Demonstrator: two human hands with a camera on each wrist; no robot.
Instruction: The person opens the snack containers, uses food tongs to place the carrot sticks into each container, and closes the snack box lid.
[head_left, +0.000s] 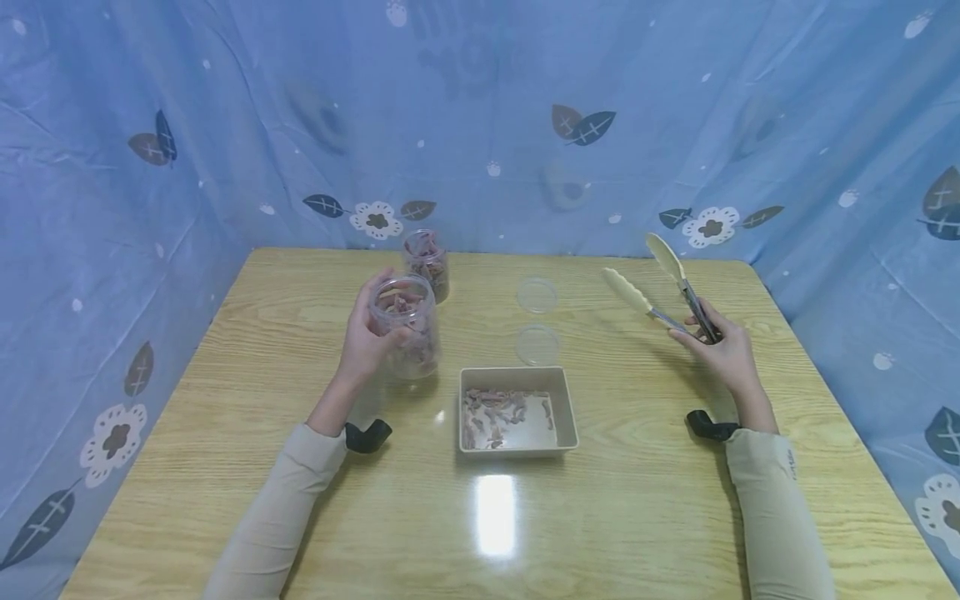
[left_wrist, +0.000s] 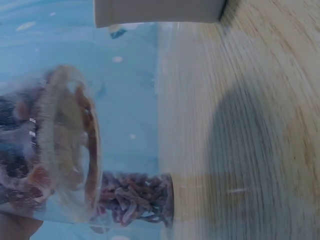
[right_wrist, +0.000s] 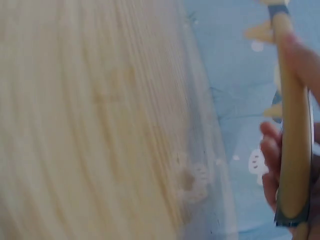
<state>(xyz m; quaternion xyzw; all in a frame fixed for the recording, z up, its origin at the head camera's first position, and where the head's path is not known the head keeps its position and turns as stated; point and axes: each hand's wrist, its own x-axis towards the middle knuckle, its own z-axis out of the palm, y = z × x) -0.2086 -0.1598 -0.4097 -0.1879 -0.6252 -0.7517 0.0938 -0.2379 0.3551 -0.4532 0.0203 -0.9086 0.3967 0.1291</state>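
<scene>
My left hand (head_left: 369,333) grips a clear plastic jar (head_left: 417,354) from its left side, thumb across the front. Brownish-pink dried strips lie inside it. In the left wrist view, this jar (left_wrist: 75,145) hangs above the table, its lower end apart from the wood. On the right, my right hand (head_left: 723,346) holds a pair of tongs (head_left: 693,304) by the handles. Their cream tips are spread, with nothing between them, and point toward the back. The right wrist view shows fingers curled around the tongs' handle (right_wrist: 295,150).
A beige rectangular tray (head_left: 517,452) with several similar strips stands mid-table. Behind the held jar is a second filled jar (head_left: 437,279). Two clear round lids (head_left: 537,295) lie behind the tray. A blue patterned curtain (head_left: 480,125) borders the wooden table (head_left: 637,517).
</scene>
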